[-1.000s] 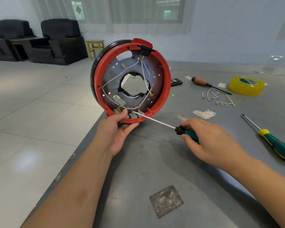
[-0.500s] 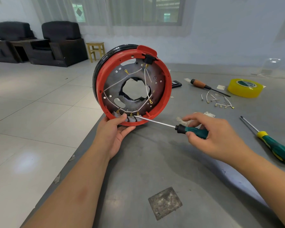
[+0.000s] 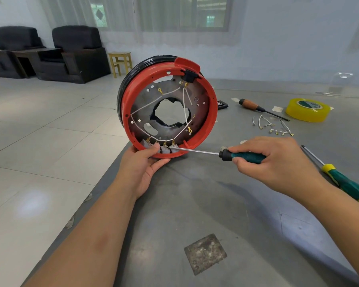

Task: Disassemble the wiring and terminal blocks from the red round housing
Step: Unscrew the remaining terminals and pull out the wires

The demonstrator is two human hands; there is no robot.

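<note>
Head view, four terminal blocks [image 3: 161, 147], three screwdrivers, one housing [image 3: 212, 112]

Yellow tape roll [image 3: 308, 109], spare screwdriver [image 3: 340, 181], armchairs [image 3: 77, 52], stool [image 3: 120, 63].

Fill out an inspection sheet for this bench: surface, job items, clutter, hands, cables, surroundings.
Surface: grey table, scuffed, with a worn square patch.
Job items: red housing stands on edge at the table's corner; grey terminal blocks sit in its lower rim.
Clutter: yellow tape roll, brown-handled screwdriver, spare green screwdriver.
Hands: left hand holds the housing's lower rim; right hand grips a green screwdriver, tip at the blocks.
Cables: white wires cross inside the housing; removed wires lie loose on the table.
Surroundings: tiled floor, black armchairs, yellow stool.
</note>
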